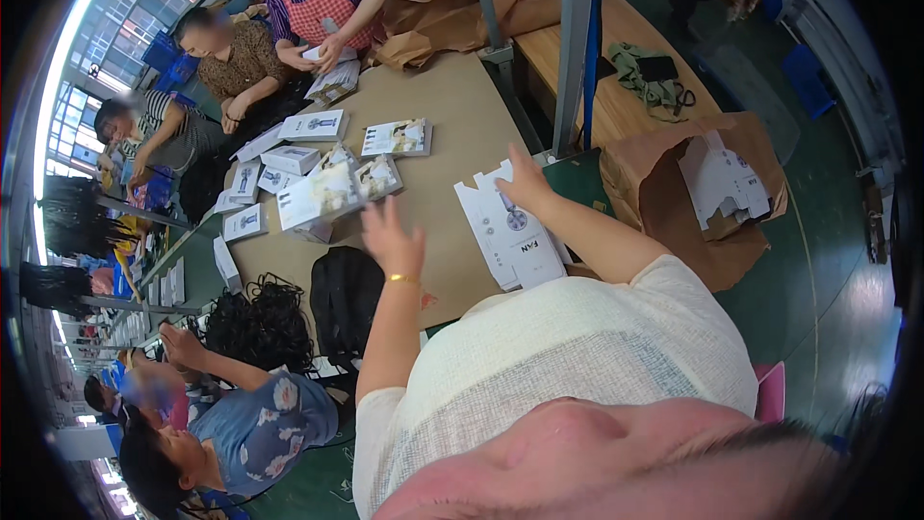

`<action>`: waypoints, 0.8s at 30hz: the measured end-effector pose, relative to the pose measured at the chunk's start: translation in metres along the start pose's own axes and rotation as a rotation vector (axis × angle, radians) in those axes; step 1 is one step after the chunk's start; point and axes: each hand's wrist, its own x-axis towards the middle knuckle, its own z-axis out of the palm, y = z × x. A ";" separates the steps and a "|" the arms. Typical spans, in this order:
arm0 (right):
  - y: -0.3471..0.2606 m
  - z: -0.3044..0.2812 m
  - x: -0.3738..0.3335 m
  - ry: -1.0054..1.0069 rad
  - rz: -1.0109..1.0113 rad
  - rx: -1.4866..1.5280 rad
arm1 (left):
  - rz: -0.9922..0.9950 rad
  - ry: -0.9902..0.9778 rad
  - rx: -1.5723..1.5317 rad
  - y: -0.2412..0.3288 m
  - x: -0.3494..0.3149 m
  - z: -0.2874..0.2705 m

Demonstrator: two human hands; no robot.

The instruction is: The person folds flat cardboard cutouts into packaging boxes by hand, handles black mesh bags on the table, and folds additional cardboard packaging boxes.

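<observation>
My left hand (pixel 393 239) is raised over the table with its fingers spread and nothing in it. Just beyond it lies a heap of small white cartons with pictures on them, among them a large printed box (pixel 318 195) and a smaller box (pixel 377 177). My right hand (pixel 525 183) is at the far edge of a flat, unfolded white carton (pixel 518 231) printed with a fan. Its fingers are stretched out, and the thumb side seems to touch the cardboard. More flat cardboard shows under that carton, close to my body.
Black cords (pixel 258 327) and a black bag (pixel 346 299) lie at the table's left. An opened brown paper wrapping (pixel 654 183) with flat cartons (pixel 722 183) stands at my right. A metal post (pixel 575 48) rises at the far edge. Several co-workers sit or stand along the left side.
</observation>
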 end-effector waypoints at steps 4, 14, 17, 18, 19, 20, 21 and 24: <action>0.038 0.014 0.000 -0.147 0.418 -0.424 | -0.463 -0.754 -0.502 0.007 -0.018 0.107; 0.004 0.013 -0.025 0.006 0.087 -0.017 | -0.522 -0.519 -0.901 0.014 -0.035 0.114; -0.029 0.007 -0.041 -0.017 0.033 0.504 | -0.768 -0.402 -1.157 0.022 -0.017 0.067; -0.039 0.005 -0.047 -0.050 0.034 0.526 | -0.776 -0.394 -1.153 0.034 -0.013 0.046; -0.046 0.004 -0.052 -0.077 0.036 0.547 | -0.788 -0.379 -1.235 0.054 -0.009 0.019; -0.054 0.005 -0.057 -0.066 0.011 0.580 | -0.798 -0.356 -1.320 0.063 -0.009 0.003; -0.062 0.005 -0.063 -0.075 0.004 0.580 | -0.800 -0.343 -1.322 0.057 -0.012 0.003; -0.083 -0.001 -0.076 -0.081 0.022 0.651 | -0.608 -0.344 -1.245 0.044 -0.019 0.001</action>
